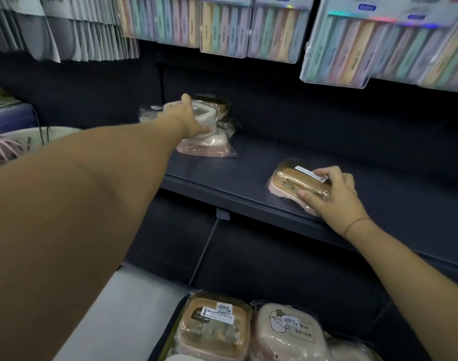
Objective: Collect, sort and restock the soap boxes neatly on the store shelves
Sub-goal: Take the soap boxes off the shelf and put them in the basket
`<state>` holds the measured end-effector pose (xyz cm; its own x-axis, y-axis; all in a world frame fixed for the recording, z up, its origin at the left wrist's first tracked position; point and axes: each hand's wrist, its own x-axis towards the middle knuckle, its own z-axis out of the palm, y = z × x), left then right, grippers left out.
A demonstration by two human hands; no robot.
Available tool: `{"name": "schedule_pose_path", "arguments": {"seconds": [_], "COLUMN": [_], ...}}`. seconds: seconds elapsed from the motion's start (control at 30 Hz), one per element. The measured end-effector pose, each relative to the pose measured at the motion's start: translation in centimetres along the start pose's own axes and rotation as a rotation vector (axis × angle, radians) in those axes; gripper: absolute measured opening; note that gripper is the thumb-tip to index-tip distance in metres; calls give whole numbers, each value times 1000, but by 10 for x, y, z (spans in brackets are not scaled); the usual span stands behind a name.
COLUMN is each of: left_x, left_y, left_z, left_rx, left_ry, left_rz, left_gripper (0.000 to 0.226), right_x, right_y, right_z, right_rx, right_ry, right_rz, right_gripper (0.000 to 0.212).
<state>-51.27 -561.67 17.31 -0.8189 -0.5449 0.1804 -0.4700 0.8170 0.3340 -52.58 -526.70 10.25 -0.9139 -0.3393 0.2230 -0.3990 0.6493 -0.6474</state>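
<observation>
On the dark blue shelf board [222, 175], the right hand [334, 196] curls its fingers round a plastic-wrapped pink soap box with a brown lid [298, 183], lying at the board's front edge. Toward the board's back left, the left hand [187, 118] grips a wrapped cream soap box [205, 113], thumb over its top, atop a wrapped pink soap box [207, 148]. Below the board lie a brown-lidded box [214, 324] and a pale pink cartoon-printed box [282, 332].
</observation>
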Motion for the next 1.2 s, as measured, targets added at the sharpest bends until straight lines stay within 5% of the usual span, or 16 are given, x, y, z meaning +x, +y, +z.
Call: {"name": "schedule_pose_path", "arguments": {"seconds": [0.23,0.3,0.4,0.53,0.6,0.9,1.2], "left_x": [11,13,19,31,36,36,-16], "left_y": [-25,-29,-23,-16,-14,-11,-13], "left_z": [-11,1,12,20,30,47,26], "left_rx": [107,140,53,-210,-264,-491,-463], "left_ry": [-261,-265,-232,-311,-351,-210,111], "left_rz": [121,119,122,56,47,-31,-30], "left_gripper": [110,102,94,131,126,88,92], "right_x": [1,1,1,2,2,2,-2], "right_y": [2,3,4,7,9,10,4], "right_z": [5,6,8,10,10,11,8], "right_rx": [27,39,48,50,49,40,13], "right_ry": [30,40,53,65,73,81,71], "right_rz": [0,-16,-34,-37,-44,-55,-50], "right_gripper": [46,45,45,45,46,47,48]}}
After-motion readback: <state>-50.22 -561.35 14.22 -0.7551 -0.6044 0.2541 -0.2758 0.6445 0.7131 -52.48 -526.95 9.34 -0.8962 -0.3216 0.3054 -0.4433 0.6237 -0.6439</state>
